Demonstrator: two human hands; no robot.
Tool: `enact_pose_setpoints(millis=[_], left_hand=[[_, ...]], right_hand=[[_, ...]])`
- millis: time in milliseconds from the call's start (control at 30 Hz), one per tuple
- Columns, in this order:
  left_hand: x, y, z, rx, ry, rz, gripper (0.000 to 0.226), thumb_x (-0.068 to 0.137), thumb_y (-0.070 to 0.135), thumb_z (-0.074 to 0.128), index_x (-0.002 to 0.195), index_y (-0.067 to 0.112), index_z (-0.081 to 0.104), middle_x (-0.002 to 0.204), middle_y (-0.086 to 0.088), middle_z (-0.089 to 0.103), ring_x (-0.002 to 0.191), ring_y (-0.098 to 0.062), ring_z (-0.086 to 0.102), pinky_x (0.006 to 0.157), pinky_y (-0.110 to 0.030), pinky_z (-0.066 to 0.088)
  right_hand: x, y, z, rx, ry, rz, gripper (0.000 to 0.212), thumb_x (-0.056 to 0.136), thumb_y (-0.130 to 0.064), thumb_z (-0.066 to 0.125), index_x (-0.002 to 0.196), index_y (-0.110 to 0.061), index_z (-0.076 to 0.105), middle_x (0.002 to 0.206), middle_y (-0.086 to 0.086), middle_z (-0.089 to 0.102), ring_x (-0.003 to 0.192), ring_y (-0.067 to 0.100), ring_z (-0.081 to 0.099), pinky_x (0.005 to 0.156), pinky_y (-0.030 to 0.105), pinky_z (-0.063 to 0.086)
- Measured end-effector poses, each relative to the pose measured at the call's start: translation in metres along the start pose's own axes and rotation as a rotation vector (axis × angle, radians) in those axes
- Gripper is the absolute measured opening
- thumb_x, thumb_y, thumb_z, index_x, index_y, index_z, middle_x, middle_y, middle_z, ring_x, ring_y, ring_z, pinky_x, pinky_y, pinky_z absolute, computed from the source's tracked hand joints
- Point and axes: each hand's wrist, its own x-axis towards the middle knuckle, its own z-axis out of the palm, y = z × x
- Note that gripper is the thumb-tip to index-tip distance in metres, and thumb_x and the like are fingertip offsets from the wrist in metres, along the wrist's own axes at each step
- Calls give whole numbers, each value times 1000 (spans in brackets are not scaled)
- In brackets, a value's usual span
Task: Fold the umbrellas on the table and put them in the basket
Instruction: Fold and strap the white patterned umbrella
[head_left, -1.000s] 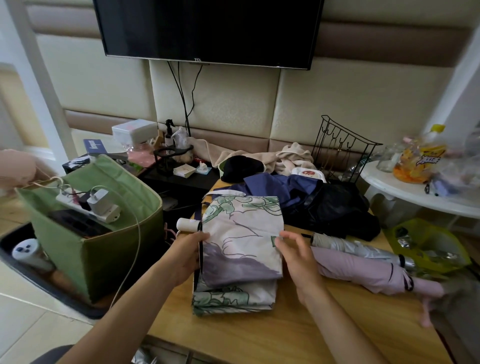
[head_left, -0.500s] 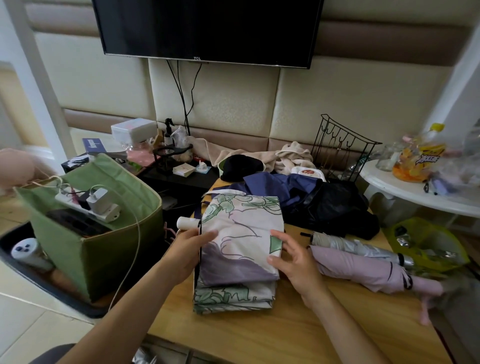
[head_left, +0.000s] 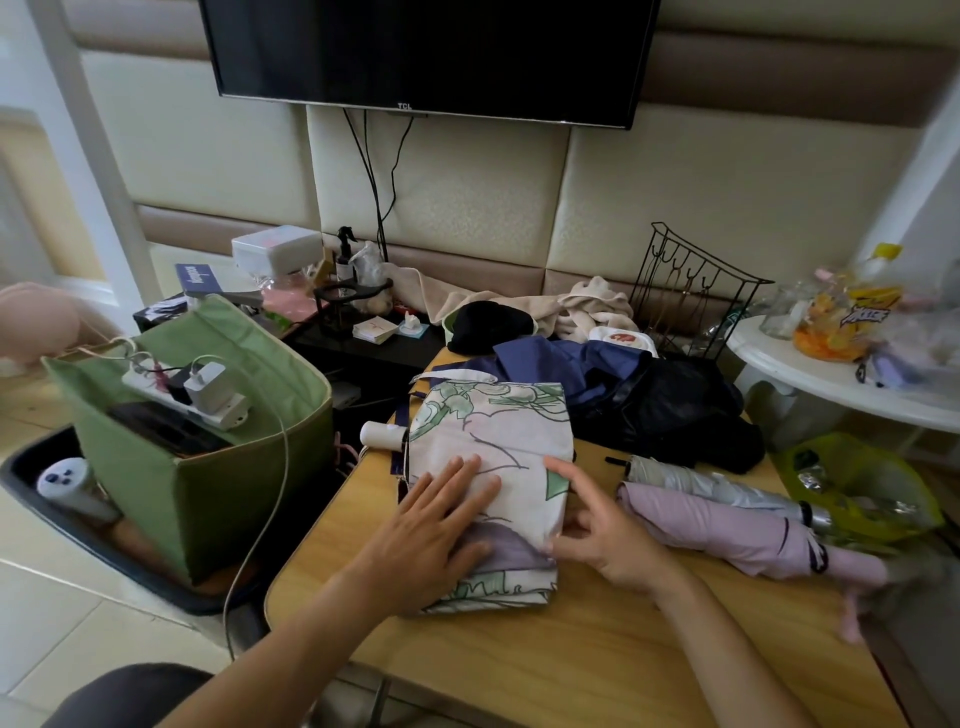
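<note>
floral umbrella (head_left: 493, 457): folded flat on bench (head_left: 571, 649) | left hand (head_left: 441, 525): grip spread, palm pressing its canopy | right hand (head_left: 597, 535): fingers loosely spread (touching canopy's right edge) | green basket (head_left: 218, 488): left of bench

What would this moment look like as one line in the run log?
step: folding | left hand: flat on printed umbrella | right hand: open at its right edge | pink umbrella: rolled, on table | green basket: no umbrellas seen inside
</note>
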Motion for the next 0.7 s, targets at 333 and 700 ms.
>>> enact_pose_setpoints(millis=[333, 700], left_hand=[[-4, 1, 10, 44, -35, -17, 81, 99, 76, 25, 160, 38, -13, 168, 8, -23, 153, -13, -26, 125, -45, -10], [0, -5, 16, 74, -63, -23, 56, 109, 56, 13, 159, 47, -10, 166, 11, -28, 152, -12, -29, 123, -47, -12]], right_hand=[[6, 5, 11, -72, 181, -63, 67, 91, 3, 72, 142, -34, 48, 125, -3, 71, 99, 18, 74, 80, 26, 58], [-1, 1, 40, -887, 529, -248, 68, 77, -5, 79, 132, -27, 44, 130, -2, 36, 110, 17, 49, 78, 22, 43]])
